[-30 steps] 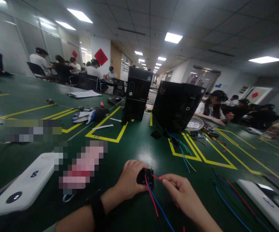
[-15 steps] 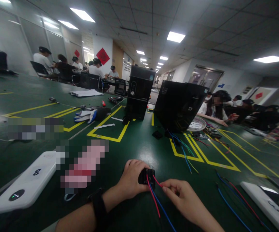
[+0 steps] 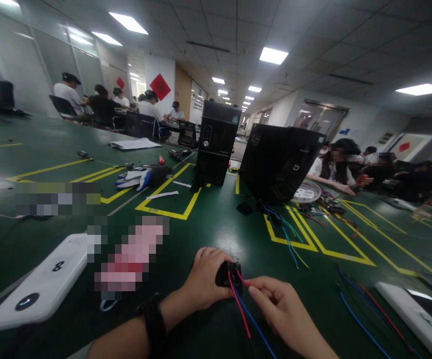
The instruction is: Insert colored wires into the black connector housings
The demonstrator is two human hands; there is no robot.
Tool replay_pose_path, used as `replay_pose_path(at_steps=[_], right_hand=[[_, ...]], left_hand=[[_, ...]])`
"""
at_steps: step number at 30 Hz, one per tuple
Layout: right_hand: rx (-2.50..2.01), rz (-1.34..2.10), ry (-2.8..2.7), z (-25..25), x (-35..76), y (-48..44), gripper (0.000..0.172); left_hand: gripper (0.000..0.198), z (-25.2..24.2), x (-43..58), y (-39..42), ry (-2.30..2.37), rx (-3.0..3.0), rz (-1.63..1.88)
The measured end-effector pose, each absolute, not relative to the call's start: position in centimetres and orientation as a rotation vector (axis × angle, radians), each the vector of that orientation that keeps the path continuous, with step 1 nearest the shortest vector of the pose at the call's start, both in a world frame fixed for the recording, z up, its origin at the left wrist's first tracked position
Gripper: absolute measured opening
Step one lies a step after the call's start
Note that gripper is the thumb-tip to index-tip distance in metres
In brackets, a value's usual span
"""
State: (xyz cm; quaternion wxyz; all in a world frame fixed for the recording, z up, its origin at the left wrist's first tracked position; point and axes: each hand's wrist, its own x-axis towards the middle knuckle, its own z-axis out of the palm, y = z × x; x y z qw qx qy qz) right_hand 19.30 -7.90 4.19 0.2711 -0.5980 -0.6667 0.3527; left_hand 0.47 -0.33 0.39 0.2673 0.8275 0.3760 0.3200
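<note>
My left hand is wrapped around a small black block with wire openings, probably a terminal or socket piece whose exact kind I cannot make out. My right hand pinches a short red wire close to the block's right side. That wire's near end reaches the block; how deep it sits cannot be seen. A second red wire and a blue wire run from the block down toward me, between my hands.
Loose blue and red wires lie to the right beside a white device. Further off stand two black computer cases. A white power bank and a blurred pink item are on the left. A person sits across at right.
My right hand has shifted slightly closer to the block along the red wire. My left hand keeps hold of the block in nearly the same place.
</note>
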Motion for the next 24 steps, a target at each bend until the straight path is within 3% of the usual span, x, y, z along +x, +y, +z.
replay_pose_path(at_steps=[4,9,16,24], right_hand=[[-1.650,0.662,-2.112,4.8,20.1,-7.9,0.024],[-1.819,0.412,-2.071,5.0,20.8,-7.9,0.024],[-1.650,0.453,-1.914,4.5,19.3,-8.4,0.030],[-1.627,0.465,-2.236,4.8,19.9,-8.5,0.024]], left_hand=[[0.045,0.4,0.4,-0.3,1.000,2.229,0.866],[0.046,0.4,0.3,-0.3,0.988,2.232,0.845],[0.045,0.5,0.3,-0.3,0.989,2.256,0.837],[0.045,0.5,0.3,-0.3,0.995,2.256,0.829]])
